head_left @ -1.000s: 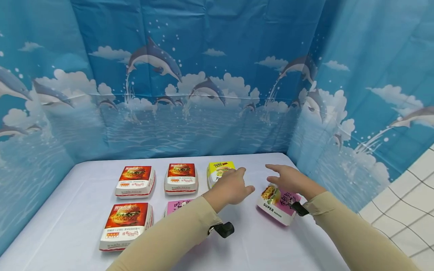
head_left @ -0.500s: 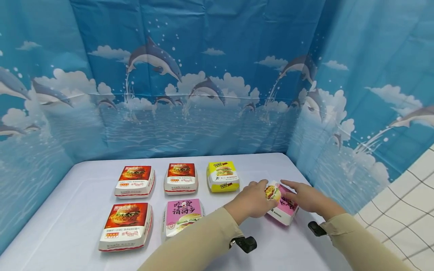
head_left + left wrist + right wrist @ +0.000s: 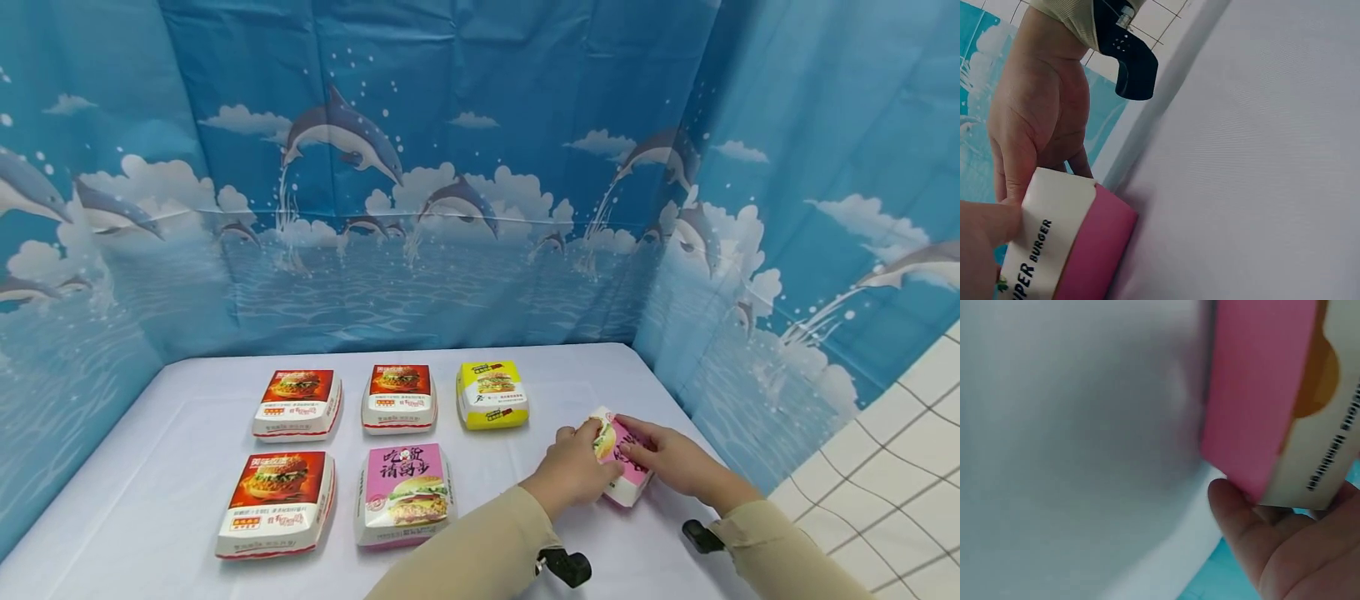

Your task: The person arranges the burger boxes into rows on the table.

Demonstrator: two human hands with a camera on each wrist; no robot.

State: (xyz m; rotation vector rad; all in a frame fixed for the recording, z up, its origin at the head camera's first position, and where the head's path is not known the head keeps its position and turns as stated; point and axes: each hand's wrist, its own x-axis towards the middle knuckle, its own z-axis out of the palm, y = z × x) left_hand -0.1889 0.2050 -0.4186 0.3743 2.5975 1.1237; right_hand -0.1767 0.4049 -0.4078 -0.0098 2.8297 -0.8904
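Observation:
A pink and white "Super Burger" box (image 3: 621,467) sits tilted at the right of the white table (image 3: 187,375), held between both hands. My left hand (image 3: 581,462) grips its left end with curled fingers; the left fingertip (image 3: 979,240) presses the white lid. My right hand (image 3: 663,457) lies over its right side, with the thumb (image 3: 1254,519) curled against the pink base (image 3: 1254,394). In the left wrist view the box (image 3: 1066,250) has its pink lower edge at the cloth, with the right hand (image 3: 1035,131) behind it.
Five other burger boxes lie in two rows to the left: two red ones (image 3: 297,404) (image 3: 400,398) and a yellow one (image 3: 491,394) behind, a larger red one (image 3: 277,502) and a pink one (image 3: 406,493) in front. A blue dolphin curtain (image 3: 450,167) walls three sides. The table's right edge is near the hands.
Both hands moved right and nearer, away from the yellow box, and closed on the pink box. The box has turned and shifted slightly toward the table's right edge.

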